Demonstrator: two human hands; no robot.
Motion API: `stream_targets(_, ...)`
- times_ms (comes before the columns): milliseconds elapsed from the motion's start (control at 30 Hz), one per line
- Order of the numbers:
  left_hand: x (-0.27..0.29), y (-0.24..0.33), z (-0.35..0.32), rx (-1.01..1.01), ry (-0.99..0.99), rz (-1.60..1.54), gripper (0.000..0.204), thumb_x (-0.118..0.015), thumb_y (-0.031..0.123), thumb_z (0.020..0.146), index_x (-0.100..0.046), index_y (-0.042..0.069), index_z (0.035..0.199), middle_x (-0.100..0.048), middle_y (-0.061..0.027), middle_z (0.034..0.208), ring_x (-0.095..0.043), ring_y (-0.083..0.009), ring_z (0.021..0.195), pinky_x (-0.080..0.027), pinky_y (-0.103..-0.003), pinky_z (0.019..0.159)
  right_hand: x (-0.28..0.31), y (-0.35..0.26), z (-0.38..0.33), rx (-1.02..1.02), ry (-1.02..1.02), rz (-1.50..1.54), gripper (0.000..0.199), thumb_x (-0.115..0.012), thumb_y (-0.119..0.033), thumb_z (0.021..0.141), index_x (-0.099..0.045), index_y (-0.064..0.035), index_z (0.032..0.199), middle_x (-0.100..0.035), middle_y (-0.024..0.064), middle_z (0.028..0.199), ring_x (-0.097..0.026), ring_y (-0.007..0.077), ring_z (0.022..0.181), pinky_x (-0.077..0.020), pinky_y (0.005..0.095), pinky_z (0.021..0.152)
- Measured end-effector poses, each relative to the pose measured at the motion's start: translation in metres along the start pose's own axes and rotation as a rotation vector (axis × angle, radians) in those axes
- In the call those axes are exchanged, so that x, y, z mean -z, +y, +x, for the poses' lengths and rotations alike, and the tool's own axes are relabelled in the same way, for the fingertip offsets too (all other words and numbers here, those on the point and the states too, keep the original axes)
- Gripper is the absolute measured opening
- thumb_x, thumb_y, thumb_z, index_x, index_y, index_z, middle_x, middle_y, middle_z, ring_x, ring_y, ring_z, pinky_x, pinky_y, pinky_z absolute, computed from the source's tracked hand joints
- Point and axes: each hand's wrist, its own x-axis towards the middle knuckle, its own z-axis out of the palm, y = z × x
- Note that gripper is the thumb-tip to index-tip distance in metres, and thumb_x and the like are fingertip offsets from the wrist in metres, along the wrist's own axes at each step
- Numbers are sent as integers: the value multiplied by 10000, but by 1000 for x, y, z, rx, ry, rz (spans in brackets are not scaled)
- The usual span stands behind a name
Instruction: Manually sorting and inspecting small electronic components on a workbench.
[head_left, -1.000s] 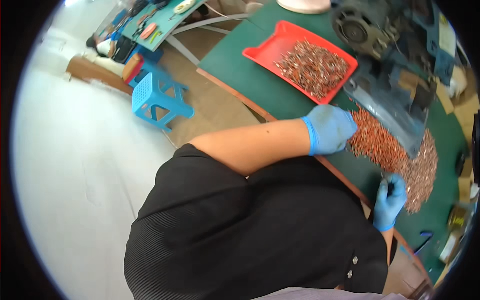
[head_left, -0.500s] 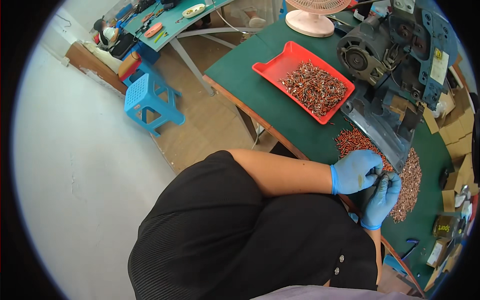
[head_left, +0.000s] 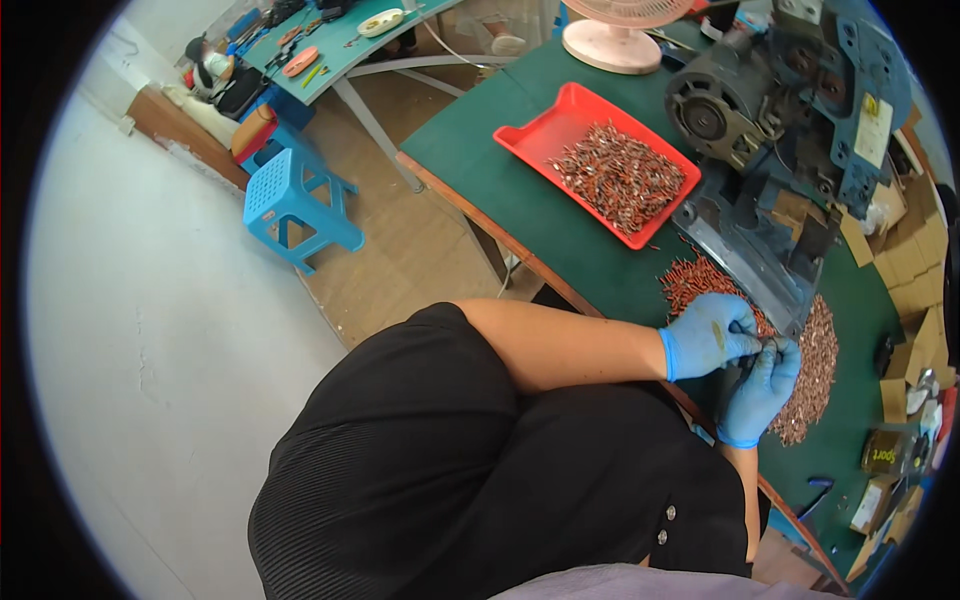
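- A left hand in a pale blue glove [head_left: 708,338] is seen right of the frame's centre, its forearm extended from the left; its fingers are curled in, but whether they are closed on a piece cannot be told.
- A right hand in a matching blue glove [head_left: 762,392] is raised from below, just beside it; its thumb and fingers are bent toward the left fingertips, and whether anything is gripped there cannot be told, the parts being too small.
- A loose heap of small reddish-orange metal pieces [head_left: 693,282] is spread just above the left hand, partly covered by it.
- A wide heap of small pale copper-coloured pieces [head_left: 815,385] is laid at the right, beside the right hand.
- Both heaps are borne by a flat dark green tabletop [head_left: 470,130] with a wooden edge.
- A shallow red plastic tray [head_left: 566,112] is placed above the hands, partly filled with small reddish and silvery pieces.
- A blue-grey metal machine with a round motor [head_left: 705,118] is stood at the upper right, its long plate being reached down between the heaps.
- A pale pink round-based fan [head_left: 612,46] is set at the top.
- A light blue plastic stool [head_left: 275,192] is stood on the floor at the upper left.
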Motion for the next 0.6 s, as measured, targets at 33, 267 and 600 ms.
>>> stream_targets(33,-2,2,-5,69,-46,-29,138,-704,69,783,-616,-19,843,-638,-112,740,-632,-156,656,-506,-296,601,-1,-6,-7,-29,5,-4,36,-452,-26,958,-483,-42,967,-472,6,855,-441,74,714,-392,210,641)
stream_targets(267,55,52,-12,-103,-35,424,102,-636,116,862,-636,13,858,-633,-60,747,-610,-121,659,-489,-265,605,-33,-32,-14,82,-1,-110,43,-561,-32,895,-543,-29,934,-517,30,752,-469,108,651,-431,268,598)
stream_targets(600,48,122,74,-432,195,391,96,-693,65,793,-687,-23,829,-688,-66,753,-601,-68,669,-475,-221,633,-49,-97,53,104,118,-180,109,-586,-72,889,-586,20,946,-579,26,752,-523,70,675,-453,229,619)
